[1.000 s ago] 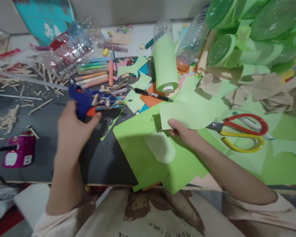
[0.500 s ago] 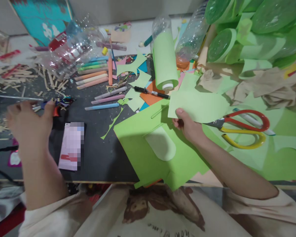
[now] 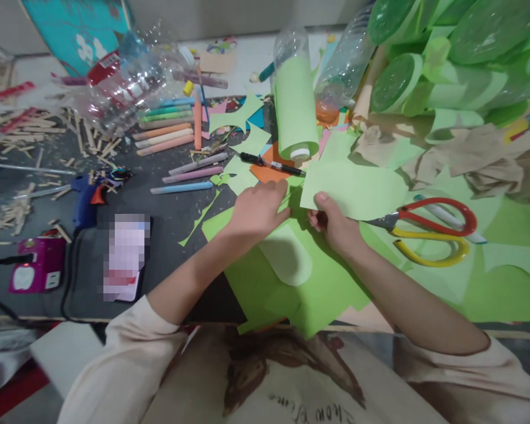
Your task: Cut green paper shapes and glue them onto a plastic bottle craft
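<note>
My right hand pinches the lower left part of a pale green paper piece, thumb on top. My left hand is over the upper left of a bright green paper sheet, its thumb apart from its bent fingers; no object shows between them. Below it lies a pale green paper cutout with a rounded end. A black pen rests just beyond my left fingers. Scissors with red and yellow handles lie right of my right hand, blades partly hidden under the held paper.
A blue glue gun, a magenta power adapter and a phone are at left. Felt pens and clear plastic bottles lie behind. A bottle wrapped in green paper stands centre back; green-wrapped bottles are stacked right.
My left hand has moved right, from beside the glue gun to above the bright green sheet. My right hand keeps its hold on the pale green paper, almost unmoved.
</note>
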`<state>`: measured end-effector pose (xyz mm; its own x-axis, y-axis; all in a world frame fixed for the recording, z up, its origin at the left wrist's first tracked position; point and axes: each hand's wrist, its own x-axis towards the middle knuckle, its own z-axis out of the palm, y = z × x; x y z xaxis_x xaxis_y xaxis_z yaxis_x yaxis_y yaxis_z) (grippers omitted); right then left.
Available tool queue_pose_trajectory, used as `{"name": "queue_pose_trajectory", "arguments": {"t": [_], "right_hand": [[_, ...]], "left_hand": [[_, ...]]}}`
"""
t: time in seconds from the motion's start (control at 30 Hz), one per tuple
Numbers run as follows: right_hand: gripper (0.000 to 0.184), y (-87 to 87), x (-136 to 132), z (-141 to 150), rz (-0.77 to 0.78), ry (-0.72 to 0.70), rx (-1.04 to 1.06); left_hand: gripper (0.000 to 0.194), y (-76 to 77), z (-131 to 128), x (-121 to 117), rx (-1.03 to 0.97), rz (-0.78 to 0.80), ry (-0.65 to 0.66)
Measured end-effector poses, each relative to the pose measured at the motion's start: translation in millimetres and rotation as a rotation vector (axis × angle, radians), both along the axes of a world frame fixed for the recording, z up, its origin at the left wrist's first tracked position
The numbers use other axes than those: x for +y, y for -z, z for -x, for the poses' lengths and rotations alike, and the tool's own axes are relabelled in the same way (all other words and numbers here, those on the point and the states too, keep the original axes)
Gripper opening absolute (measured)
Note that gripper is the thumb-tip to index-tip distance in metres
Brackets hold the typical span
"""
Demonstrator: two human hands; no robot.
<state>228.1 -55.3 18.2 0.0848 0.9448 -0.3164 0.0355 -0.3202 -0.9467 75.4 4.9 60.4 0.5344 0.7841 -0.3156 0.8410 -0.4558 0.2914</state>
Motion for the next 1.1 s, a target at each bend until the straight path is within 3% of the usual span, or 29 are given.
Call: {"name": "queue_pose_trajectory", "arguments": {"t": [0.17, 0.33, 0.43, 0.6, 0.87, 1.1], "right_hand": [[0.062, -0.1, 1.0, -0.7, -0.005, -0.011, 0.029], [0.064, -3.1, -1.3, -0.1, 0.009, -0.016, 0.011], [0.065, -4.8, -1.3, 0.7, 0.022, -0.032, -0.013], [0.067, -5.6, -0.8, 3.5, 0.032, -0.063, -0.024], [0.068, -6.6, -4.5, 18.3, 0.025, -0.163, 0.047], [0.065, -5.1, -4.3, 14.4, -0.02, -0.151, 0.053]], "left_hand": [[0.01, -3.0, 17.0, 10.7, -0.138, 0.127, -0.111], [0.017, 17.6, 39.8, 8.0, -0.807, 0.595, -0.33], [0.025, 33.2, 38.8, 1.9, -1.124, 0.721, -0.539], [0.039, 42.0, 31.2, -5.1, -1.228, 0.736, -0.619], [0.029, 36.4, 28.7, -9.0, -1.244, 0.704, -0.644], [0.04, 37.5, 28.9, -10.7, -1.274, 0.493, -0.579]]}}
